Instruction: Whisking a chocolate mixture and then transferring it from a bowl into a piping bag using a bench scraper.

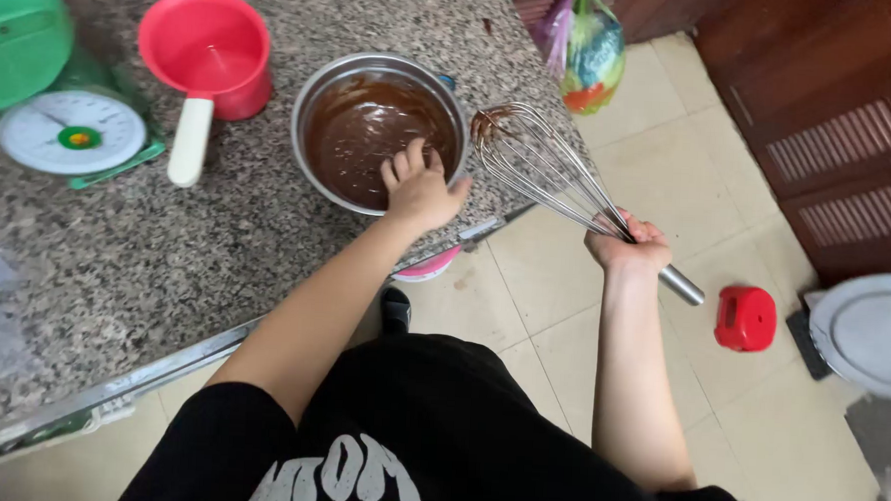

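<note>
Whisk (549, 170) is hanging beside the steel bowl (317, 105), gripped by the right hand (628, 246); left hand (420, 189) is clutching the bowl's rim; a colourful bag (587, 48) is sitting on the floor beyond.

Granite counter (215, 260): bowl (317, 105), scoop (209, 55), scale (70, 134).

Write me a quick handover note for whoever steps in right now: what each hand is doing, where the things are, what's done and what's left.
Left hand: gripping the near rim of the steel bowl on the granite counter.
Right hand: holds the whisk by its handle, lifted out beside the bowl, wires smeared brown.
Done: the chocolate batter in the bowl looks dark and mostly smooth.
Left: probably check for lumps; the batter is not poured out yet.
Nearby: red scoop and kitchen scale to the left of the bowl.
</note>
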